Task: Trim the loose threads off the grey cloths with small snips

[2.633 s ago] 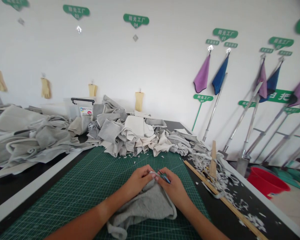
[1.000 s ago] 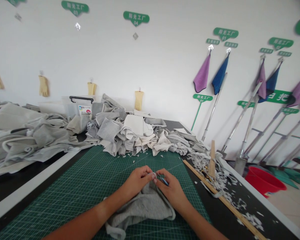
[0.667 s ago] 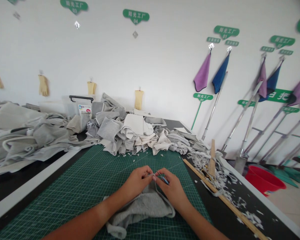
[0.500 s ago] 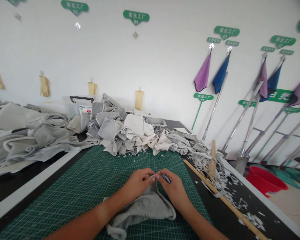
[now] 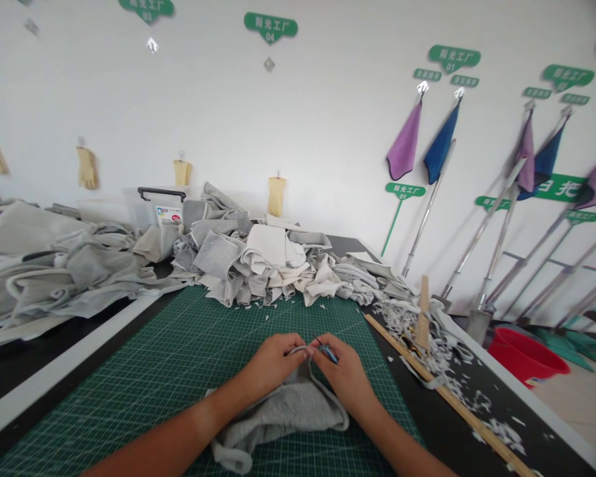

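The left hand (image 5: 273, 366) is pinching a grey terry towel (image 5: 281, 417), the right hand (image 5: 342, 376) gripping a small blue-handled tool (image 5: 329, 354) above a green cutting mat (image 5: 129, 404).

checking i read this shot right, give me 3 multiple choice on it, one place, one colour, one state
1. Where does the wooden ruler lie?
A on the cloth pile
B right of the green cutting mat
C on the floor

2. What colour is the basin at far right?
A red
B blue
C yellow

3. What is the right hand doing?
A lying flat on the mat
B wearing a glove
C holding a small blue-handled tool

1 B: it runs along the mat's right edge on the black tabletop.
2 A: its rim and side show red.
3 C: bare fingers hold the tool above the grey towel.
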Action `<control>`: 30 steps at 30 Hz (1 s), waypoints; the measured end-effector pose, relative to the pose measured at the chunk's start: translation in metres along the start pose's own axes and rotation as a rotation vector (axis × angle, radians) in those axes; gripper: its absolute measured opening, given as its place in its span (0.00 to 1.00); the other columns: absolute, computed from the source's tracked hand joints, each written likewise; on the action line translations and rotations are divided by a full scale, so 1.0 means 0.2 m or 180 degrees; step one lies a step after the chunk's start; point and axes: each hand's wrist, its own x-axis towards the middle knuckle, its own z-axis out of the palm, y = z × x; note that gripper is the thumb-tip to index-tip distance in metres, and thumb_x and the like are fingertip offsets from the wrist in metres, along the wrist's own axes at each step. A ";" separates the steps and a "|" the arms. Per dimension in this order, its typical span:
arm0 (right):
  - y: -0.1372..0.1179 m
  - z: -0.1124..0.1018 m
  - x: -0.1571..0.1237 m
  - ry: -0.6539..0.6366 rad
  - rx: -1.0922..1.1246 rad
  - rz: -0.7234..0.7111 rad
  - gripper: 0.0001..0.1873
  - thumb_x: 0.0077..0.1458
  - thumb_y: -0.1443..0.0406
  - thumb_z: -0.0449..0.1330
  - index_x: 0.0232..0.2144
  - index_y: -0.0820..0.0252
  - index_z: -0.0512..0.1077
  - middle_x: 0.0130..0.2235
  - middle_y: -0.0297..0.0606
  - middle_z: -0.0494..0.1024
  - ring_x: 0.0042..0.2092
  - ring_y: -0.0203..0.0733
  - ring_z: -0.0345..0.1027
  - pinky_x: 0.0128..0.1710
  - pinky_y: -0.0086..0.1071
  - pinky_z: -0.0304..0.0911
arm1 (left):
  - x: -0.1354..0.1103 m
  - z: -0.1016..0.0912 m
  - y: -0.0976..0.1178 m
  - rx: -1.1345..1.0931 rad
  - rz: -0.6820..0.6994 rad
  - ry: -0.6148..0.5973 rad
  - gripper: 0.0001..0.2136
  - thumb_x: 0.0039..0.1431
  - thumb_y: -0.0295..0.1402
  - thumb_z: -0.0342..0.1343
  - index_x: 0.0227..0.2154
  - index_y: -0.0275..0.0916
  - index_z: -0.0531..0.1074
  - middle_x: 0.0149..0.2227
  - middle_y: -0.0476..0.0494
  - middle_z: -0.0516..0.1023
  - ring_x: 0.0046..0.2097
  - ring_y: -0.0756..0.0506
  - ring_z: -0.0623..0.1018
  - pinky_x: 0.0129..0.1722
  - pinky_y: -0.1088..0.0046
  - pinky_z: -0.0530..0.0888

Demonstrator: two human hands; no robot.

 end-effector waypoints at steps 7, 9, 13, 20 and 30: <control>0.01 0.00 0.01 -0.0090 0.0285 -0.0081 0.17 0.63 0.53 0.58 0.33 0.60 0.77 0.32 0.35 0.77 0.34 0.41 0.67 0.34 0.30 0.58 | 0.00 0.00 0.00 -0.0259 0.0149 -0.0318 0.16 0.65 0.41 0.52 0.40 0.36 0.79 0.37 0.45 0.80 0.38 0.46 0.75 0.39 0.74 0.68; 0.01 0.01 0.01 -0.0105 0.0374 -0.0078 0.18 0.63 0.53 0.57 0.33 0.60 0.77 0.31 0.35 0.76 0.34 0.40 0.66 0.34 0.30 0.58 | 0.00 -0.01 0.00 -0.0270 0.0116 -0.0352 0.17 0.64 0.43 0.53 0.39 0.35 0.80 0.36 0.45 0.80 0.37 0.46 0.74 0.39 0.74 0.68; 0.02 0.01 0.01 -0.0110 0.0487 -0.0093 0.19 0.64 0.52 0.57 0.32 0.60 0.77 0.31 0.35 0.76 0.34 0.40 0.65 0.34 0.30 0.58 | 0.00 0.00 0.01 -0.0269 -0.0020 -0.0245 0.18 0.63 0.45 0.55 0.36 0.34 0.79 0.32 0.47 0.78 0.34 0.47 0.72 0.35 0.75 0.66; 0.01 0.01 0.01 -0.0023 0.0516 -0.0130 0.18 0.65 0.52 0.56 0.35 0.58 0.77 0.35 0.36 0.79 0.38 0.42 0.69 0.40 0.31 0.60 | 0.02 0.00 0.01 -0.0595 -0.0029 -0.0275 0.18 0.63 0.46 0.54 0.35 0.33 0.79 0.30 0.48 0.76 0.33 0.48 0.71 0.34 0.76 0.64; 0.02 0.00 0.01 -0.0039 0.0745 0.0154 0.16 0.61 0.51 0.58 0.32 0.57 0.72 0.27 0.31 0.69 0.29 0.37 0.60 0.29 0.28 0.54 | 0.01 -0.01 0.03 -0.0558 0.0015 0.0115 0.15 0.65 0.42 0.54 0.32 0.35 0.76 0.29 0.49 0.74 0.34 0.48 0.71 0.35 0.76 0.65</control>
